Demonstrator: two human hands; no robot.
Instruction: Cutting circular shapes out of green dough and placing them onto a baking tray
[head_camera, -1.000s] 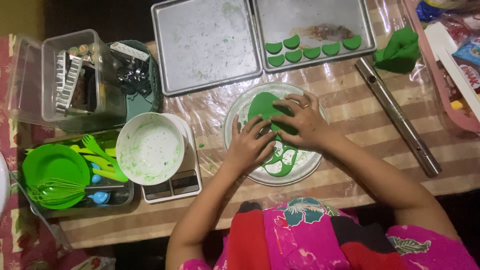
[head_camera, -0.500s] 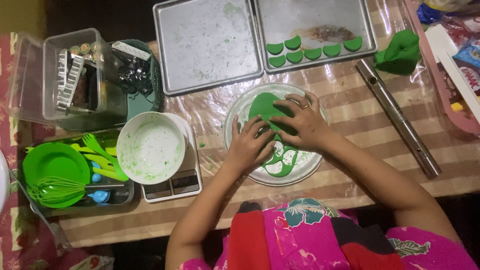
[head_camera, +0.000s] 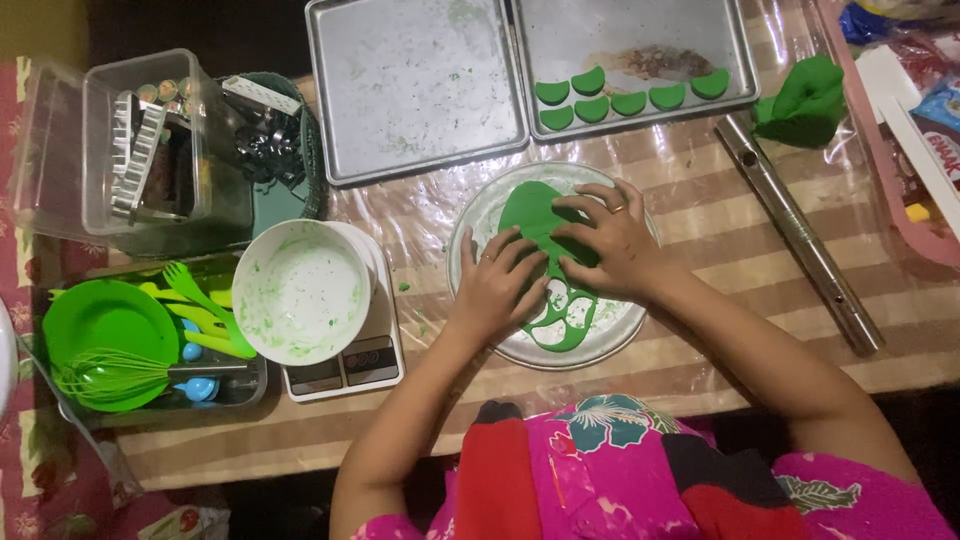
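Both hands press flat on a sheet of green dough (head_camera: 535, 215) spread over a round metal plate (head_camera: 470, 225): the left hand (head_camera: 497, 285) with fingers spread, the right hand (head_camera: 612, 240) just beside it, neither gripping. The plate sits on a bench (head_camera: 700, 250) covered in striped cloth under clear plastic. Beyond it, a baking tray (head_camera: 640, 35) holds green half-moon pieces (head_camera: 592, 105). Left, a dough-smeared white bowl (head_camera: 300, 290) rests on a kitchen scale (head_camera: 345, 365).

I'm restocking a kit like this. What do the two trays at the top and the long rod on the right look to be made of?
Trays: likely aluminium or steel, dull grey with scuffed sheen. Rod: seemingly stainless steel, bright and reflective.
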